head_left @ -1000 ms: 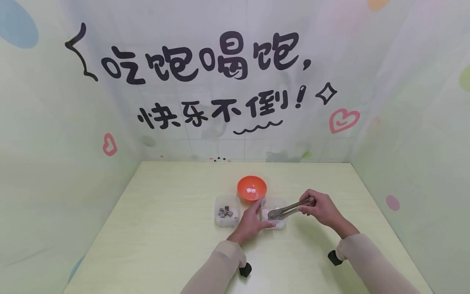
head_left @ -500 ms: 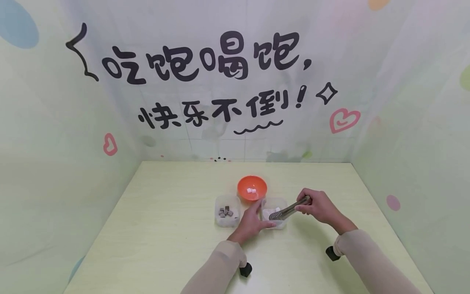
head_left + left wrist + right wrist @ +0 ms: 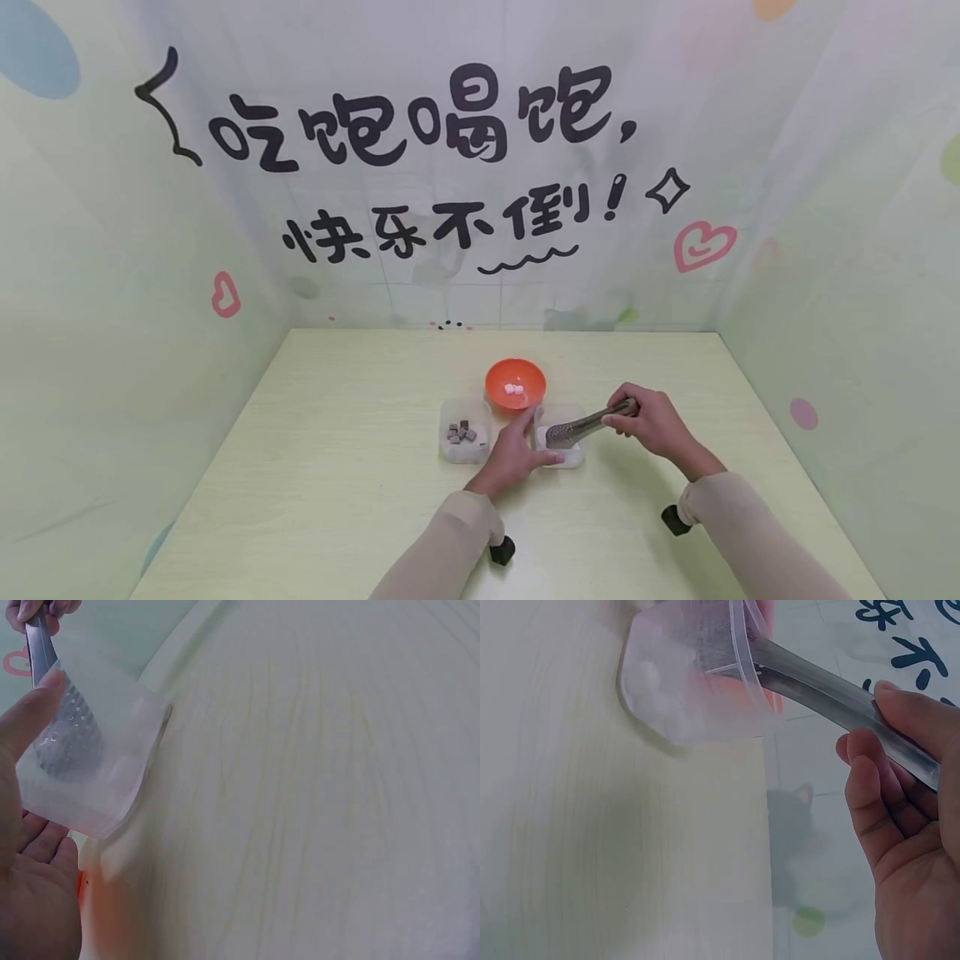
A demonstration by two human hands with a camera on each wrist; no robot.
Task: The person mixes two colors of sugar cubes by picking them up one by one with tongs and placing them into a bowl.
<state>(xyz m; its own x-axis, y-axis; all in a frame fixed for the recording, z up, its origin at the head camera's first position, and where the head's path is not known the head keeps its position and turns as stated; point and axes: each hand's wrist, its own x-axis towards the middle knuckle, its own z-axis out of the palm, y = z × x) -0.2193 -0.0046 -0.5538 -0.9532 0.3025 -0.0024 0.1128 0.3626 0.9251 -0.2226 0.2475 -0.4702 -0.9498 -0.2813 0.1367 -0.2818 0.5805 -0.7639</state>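
My right hand (image 3: 658,423) grips the metal food tongs (image 3: 588,427) by the closed end. The arms of the tongs are pressed together, and their perforated tips are down inside a clear plastic container (image 3: 572,460) with white pieces in it. Through the container wall in the left wrist view, a pale lump shows at the tongs' tip (image 3: 71,739); whether it is pinched I cannot tell. My left hand (image 3: 513,457) holds that container at its left side, thumb along the near wall and fingers behind. In the right wrist view, the thumb and fingers (image 3: 874,817) close on the tongs.
Just behind the container stands an orange bowl (image 3: 495,395) with a few white cubes. Left of my left hand, a second clear container (image 3: 450,454) holds several grey-brown cubes. Printed cloth walls (image 3: 480,300) border the pale wooden table (image 3: 337,467).
The tongs' arms, apart one second ago, have come together. Their tips stay inside the container, while my right hand has shifted slightly left. My left hand keeps its place.
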